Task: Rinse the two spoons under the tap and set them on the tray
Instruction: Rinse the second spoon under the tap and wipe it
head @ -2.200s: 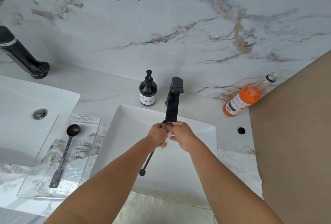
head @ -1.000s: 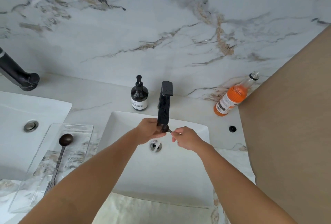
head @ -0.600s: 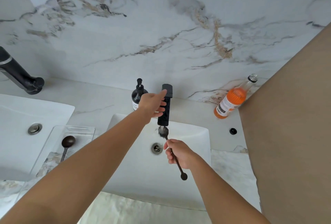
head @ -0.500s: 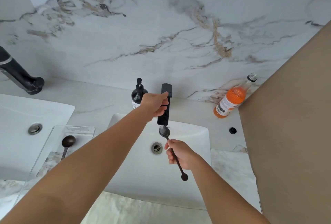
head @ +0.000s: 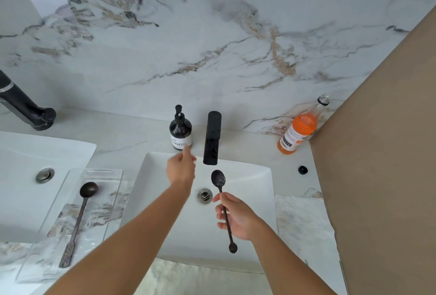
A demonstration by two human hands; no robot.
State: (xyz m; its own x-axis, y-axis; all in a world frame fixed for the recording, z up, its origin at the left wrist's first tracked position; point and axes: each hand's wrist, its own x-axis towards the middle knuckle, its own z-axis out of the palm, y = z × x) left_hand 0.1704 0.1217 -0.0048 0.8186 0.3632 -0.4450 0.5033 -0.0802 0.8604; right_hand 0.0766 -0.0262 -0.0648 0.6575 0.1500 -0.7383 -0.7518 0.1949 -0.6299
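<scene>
Spoons are split between two places: one dark spoon [head: 221, 209] is in the right hand [head: 236, 218], and the other spoon [head: 79, 221] lies flat on the clear tray [head: 103, 172] to the left of the basin, bowl toward the wall and handle toward the person. The right hand grips its spoon around the middle of the handle, with the fingers curled on it; the bowl points up toward the black tap [head: 212, 139] and sits just below the spout, over the white basin [head: 254, 176], while the rounded handle end hangs down past the palm. Droplets or wet spots show on that bowl, but no stream from the spout can be made out. The left hand [head: 180, 172] hangs over the back of the basin, empty, fingers loosely spread and blurred, just left of the tap and below the dark soap bottle [head: 180, 129]. The drain [head: 204, 195] lies between the two hands. On the marbled bench at the right stands an orange bottle [head: 299, 129], tilted against the wall, with a small black knob [head: 302, 170] near it. A second basin [head: 28, 153] and another black tap [head: 23, 106] are at the far left, beyond the tray.
</scene>
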